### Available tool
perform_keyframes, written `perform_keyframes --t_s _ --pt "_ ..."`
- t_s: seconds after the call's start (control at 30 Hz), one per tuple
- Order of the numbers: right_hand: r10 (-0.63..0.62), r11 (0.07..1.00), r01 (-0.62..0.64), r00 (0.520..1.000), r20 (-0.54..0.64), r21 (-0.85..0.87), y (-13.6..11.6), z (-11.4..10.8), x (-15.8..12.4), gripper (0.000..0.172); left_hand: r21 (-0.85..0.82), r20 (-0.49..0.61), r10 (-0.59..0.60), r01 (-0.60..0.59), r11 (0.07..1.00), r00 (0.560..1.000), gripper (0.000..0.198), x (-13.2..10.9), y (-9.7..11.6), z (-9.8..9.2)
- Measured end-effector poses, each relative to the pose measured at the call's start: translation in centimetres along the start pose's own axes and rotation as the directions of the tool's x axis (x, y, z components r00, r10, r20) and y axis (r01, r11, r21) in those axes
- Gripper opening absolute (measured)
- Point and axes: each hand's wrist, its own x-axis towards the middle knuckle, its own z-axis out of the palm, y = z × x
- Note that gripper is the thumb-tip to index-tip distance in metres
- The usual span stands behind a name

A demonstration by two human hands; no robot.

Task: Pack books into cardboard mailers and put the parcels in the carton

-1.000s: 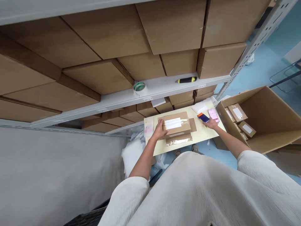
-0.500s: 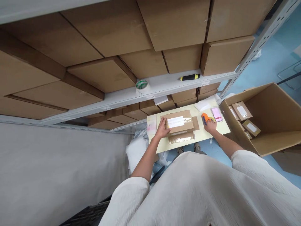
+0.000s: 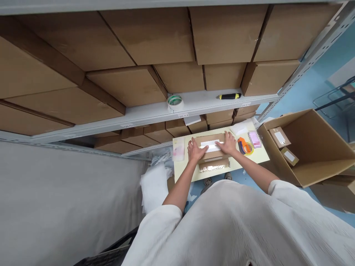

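A brown cardboard box (image 3: 208, 139) with a white label (image 3: 212, 146) lies on a pale yellow tabletop (image 3: 183, 170). My left hand (image 3: 195, 152) rests on the box's left end, fingers spread, thumb reaching the label. At the right end lies my right hand (image 3: 229, 144), its fingers also apart and its thumb on the label. Both hands are open, pressed against the top. Just right of my right hand, an orange and blue tape dispenser (image 3: 244, 146) sits on the table. A brown cardboard piece with shiny tape (image 3: 215, 165) shows along the box's near side.
A large open carton (image 3: 318, 147) holding small labelled boxes (image 3: 280, 137) stands right of the table. Ahead, a metal shelf (image 3: 199, 99) bears cartons, a tape roll (image 3: 175, 102) and a utility knife (image 3: 229, 96). White packing sheets (image 3: 154, 186) lie left, beside a grey wall.
My right hand has let go of the tape dispenser, which now lies on the table, and moved left onto the box. My left thumb has shifted onto the label. The view has turned slightly.
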Motion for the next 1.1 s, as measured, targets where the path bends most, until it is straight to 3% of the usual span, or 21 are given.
perform_keyframes --t_s 0.13,0.27,0.4,0.5,0.57,0.7,0.9,1.0,1.1 --pt "0.039 0.995 -0.034 0.997 0.059 -0.097 -3.4 1.2 0.3 0.108 0.091 -0.048 -0.023 0.027 0.996 0.999 0.12 0.6 1.1 0.2" --pt "0.13 0.982 -0.126 0.991 0.016 -0.143 -2.4 0.2 0.4 0.106 0.04 -0.045 -0.018 0.019 0.999 0.999 0.087 0.9 -0.4 -0.5" --pt "0.147 0.981 -0.14 0.988 0.043 -0.135 -0.7 -1.4 0.2 0.086 -0.034 0.016 -0.016 0.016 0.999 1.0 0.062 0.8 -1.6 -1.8" --pt "0.15 0.986 -0.139 0.981 0.121 -0.095 -0.2 -2.2 -0.2 0.064 -0.04 0.079 -0.028 0.031 0.999 0.997 0.046 0.5 -1.4 -2.4" --pt "0.132 0.99 -0.125 0.985 0.114 -0.062 -0.3 -2.6 -0.4 0.06 -0.052 0.074 -0.017 0.021 0.998 0.997 0.042 0.3 -1.2 -2.8" --pt "0.038 0.997 -0.036 0.999 -0.034 0.068 -0.7 -4.0 -0.5 0.069 -0.183 -0.033 0.094 -0.098 0.978 0.995 0.054 -0.1 -0.7 -4.3" --pt "-0.079 0.97 0.116 0.981 -0.176 0.214 -1.7 -5.8 -1.6 0.077 -0.294 -0.18 0.127 -0.177 0.939 0.975 0.082 -1.7 0.0 -6.5" --pt "-0.079 0.96 0.127 0.978 -0.192 0.251 -1.4 -5.6 -2.8 0.077 -0.314 -0.17 0.128 -0.177 0.933 0.977 0.102 -2.8 -0.5 -6.1" --pt "-0.013 0.967 0.039 0.995 -0.104 0.254 -0.1 -4.4 -3.9 0.077 -0.295 -0.084 0.113 -0.133 0.946 0.99 0.116 -3.8 -2.2 -4.6"
